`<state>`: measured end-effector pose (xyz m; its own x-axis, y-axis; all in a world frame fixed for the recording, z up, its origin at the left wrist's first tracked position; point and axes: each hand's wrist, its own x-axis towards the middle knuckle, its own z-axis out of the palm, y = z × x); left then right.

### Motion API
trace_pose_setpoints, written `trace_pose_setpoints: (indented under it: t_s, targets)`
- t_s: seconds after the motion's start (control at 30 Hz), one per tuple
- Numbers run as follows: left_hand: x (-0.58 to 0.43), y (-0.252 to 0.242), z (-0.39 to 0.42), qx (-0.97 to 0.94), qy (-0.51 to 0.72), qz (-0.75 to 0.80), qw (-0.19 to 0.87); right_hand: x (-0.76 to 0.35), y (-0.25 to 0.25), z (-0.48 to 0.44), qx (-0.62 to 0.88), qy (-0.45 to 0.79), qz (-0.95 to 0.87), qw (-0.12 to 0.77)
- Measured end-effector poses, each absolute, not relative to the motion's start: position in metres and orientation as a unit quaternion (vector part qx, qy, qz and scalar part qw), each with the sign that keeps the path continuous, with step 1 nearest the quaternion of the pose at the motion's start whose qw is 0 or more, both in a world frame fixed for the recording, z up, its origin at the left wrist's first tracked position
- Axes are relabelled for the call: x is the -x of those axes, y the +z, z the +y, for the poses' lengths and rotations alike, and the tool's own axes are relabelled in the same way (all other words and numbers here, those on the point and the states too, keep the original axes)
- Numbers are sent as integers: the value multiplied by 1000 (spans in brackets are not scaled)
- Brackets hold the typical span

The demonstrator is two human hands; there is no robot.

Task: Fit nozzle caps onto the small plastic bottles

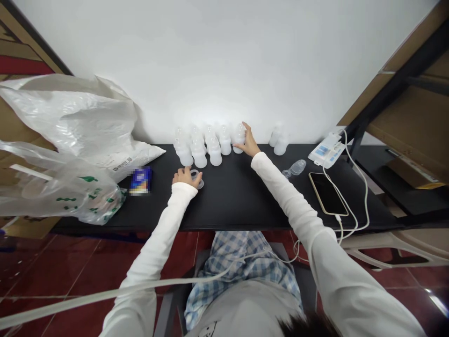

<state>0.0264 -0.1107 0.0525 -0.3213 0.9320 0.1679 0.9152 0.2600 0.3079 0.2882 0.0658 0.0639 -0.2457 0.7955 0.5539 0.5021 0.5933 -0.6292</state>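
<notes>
My right hand [250,142] is closed around a small translucent white bottle [239,135] with a domed clear top, thumb in front and fingers behind. The bottle stands at the right end of a group of several similar bottles [199,152], lined up in rows against the wall. My left hand [186,177] is low on the black table in front of that group. Its thumb and fingers are curled about a clear plastic ring-shaped piece [200,183], partly hidden by the hand.
A few more bottles [280,145] stand apart at right. Nearby lie a clear plastic piece [298,167], a corded phone [328,194] and a white-blue box [327,150]. At left are a blue packet [141,180], a large white bag [70,112] and a clear bag [87,199].
</notes>
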Motion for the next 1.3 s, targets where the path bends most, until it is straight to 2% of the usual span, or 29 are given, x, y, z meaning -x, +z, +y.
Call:
trace_pose_setpoints:
  t_s: [0.13, 0.23, 0.4, 0.47, 0.53, 0.63, 0.73, 0.83, 0.97, 1.17, 1.3]
  targets:
    - [-27, 49, -96, -599, 181, 779, 42, -320, 85, 16, 511, 46, -767, 385]
    - [-28, 53, -91, -600, 217, 768, 51, -359, 98, -37, 535, 27, -763, 361]
    - [-61, 68, -99, -631, 324, 701, 77, -417, 82, -110, 611, -22, -761, 219]
    - [-86, 71, -103, -650, 392, 635, 143, -428, 64, -122, 614, -45, -771, 164]
    - [-114, 71, -102, -627, 452, 563, 292, -434, 47, -125, 606, -52, -780, 145]
    - [-153, 66, -92, -493, 466, 482, 555, -440, 30, -119, 589, -36, -788, 177]
    - [-177, 59, -76, -361, 475, 448, 666, -443, 27, -111, 568, 26, -792, 221]
    - [-189, 51, -65, -310, 506, 427, 682, -440, 33, -105, 540, 112, -797, 245]
    - [-195, 43, -61, -280, 538, 408, 682, -420, 42, -101, 524, 153, -789, 282]
    - [-198, 43, -65, -235, 568, 393, 684, -380, 60, -85, 422, 297, -715, 472]
    - [-192, 46, -66, -231, 566, 384, 692, -360, 65, -66, 383, 379, -682, 494]
